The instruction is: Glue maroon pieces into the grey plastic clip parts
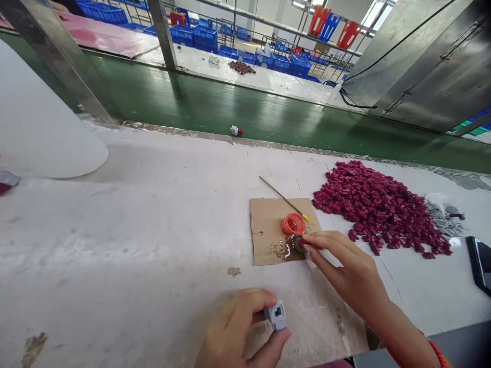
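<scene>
My left hand point(245, 327) pinches a small light-grey plastic piece point(276, 315) between thumb and fingers; a square hole shows in its end. My right hand point(345, 268) is closed at the fingertips on a small dark-red piece point(301, 242). That piece is at a dark round cap with a ridged edge point(296, 246) on a cardboard square point(264, 217); whether the fingers also grip the cap I cannot tell. Just behind the cap stands a small red cup point(293, 224). Wet, shiny brown liquid point(286, 250) is spread over the cardboard. A thin stick with a yellow tip point(284, 198) lies across its far edge.
To the right is a heap of dark-red pieces point(379, 204), with grey pieces point(447, 220) beside it and a phone point(479, 263) at the edge. A large white cylinder point(42, 112) stands left. Beyond the table runs a green conveyor belt point(199, 107) carrying a small grey-and-red piece point(235, 131).
</scene>
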Available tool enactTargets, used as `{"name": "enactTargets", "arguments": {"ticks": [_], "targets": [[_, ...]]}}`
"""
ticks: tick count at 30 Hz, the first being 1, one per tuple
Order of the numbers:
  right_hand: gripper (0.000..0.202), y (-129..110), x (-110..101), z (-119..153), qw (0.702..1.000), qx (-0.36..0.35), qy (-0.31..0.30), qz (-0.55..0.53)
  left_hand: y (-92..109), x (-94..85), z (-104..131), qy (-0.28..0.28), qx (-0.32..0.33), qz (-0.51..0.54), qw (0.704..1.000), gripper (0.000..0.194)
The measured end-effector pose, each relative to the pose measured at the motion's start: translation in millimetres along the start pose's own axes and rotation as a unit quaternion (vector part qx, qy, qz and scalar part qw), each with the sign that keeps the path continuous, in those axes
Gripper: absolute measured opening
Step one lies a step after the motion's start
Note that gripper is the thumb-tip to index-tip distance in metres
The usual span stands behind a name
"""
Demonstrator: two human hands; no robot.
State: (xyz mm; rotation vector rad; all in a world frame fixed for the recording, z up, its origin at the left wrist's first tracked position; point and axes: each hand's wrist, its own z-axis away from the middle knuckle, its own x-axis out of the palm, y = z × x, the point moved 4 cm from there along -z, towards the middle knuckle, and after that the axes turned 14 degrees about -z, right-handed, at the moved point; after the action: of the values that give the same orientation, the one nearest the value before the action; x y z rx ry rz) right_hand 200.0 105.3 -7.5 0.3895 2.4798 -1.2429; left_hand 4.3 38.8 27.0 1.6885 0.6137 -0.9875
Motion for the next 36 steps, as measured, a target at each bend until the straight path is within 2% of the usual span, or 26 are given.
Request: {"name": "enactTargets", "arguments": {"ticks": [5, 9, 14, 18, 22, 27, 31, 36], "targets": [[0.016, 1, -2, 0, 1.0, 0.005, -0.019, 0.011, 3, -1.3, -4, 0.017, 0.024, -0.079, 0.996, 0.031], [0.014, 1, -4, 3, 1.0, 0.022, -0.019, 0.01, 1, 1.7, -2, 0.015, -0.003, -0.113, 0.993, 0.03], [0.016, 4, -8, 8, 0.997, 0.063, 0.028, -0.022, -4, 3.5, 2, 0.006, -0.066, -0.127, 0.99, 0.042], [0.024, 2, -11, 12, 0.996, 0.046, 0.054, -0.052, -4, 3.3, 3, -0.002, -0.075, -0.12, 0.99, 0.043], [0.028, -5, -9, 25, 0.983, 0.119, 0.071, -0.122, -2, 4.5, 1, 0.005, -0.069, -0.144, 0.987, 0.038], [0.028, -23, 3, 43, 0.96, 0.194, 0.053, -0.197, 6, 5.2, -2, 0.023, -0.025, -0.181, 0.983, 0.023], [0.023, -35, 13, 50, 0.969, 0.174, 0.013, -0.172, 9, 4.6, -3, 0.029, -0.018, -0.191, 0.981, 0.02], [0.021, -39, 17, 55, 0.981, 0.158, 0.066, -0.09, 10, 3.8, -3, 0.054, -0.027, -0.194, 0.979, 0.016]]}}
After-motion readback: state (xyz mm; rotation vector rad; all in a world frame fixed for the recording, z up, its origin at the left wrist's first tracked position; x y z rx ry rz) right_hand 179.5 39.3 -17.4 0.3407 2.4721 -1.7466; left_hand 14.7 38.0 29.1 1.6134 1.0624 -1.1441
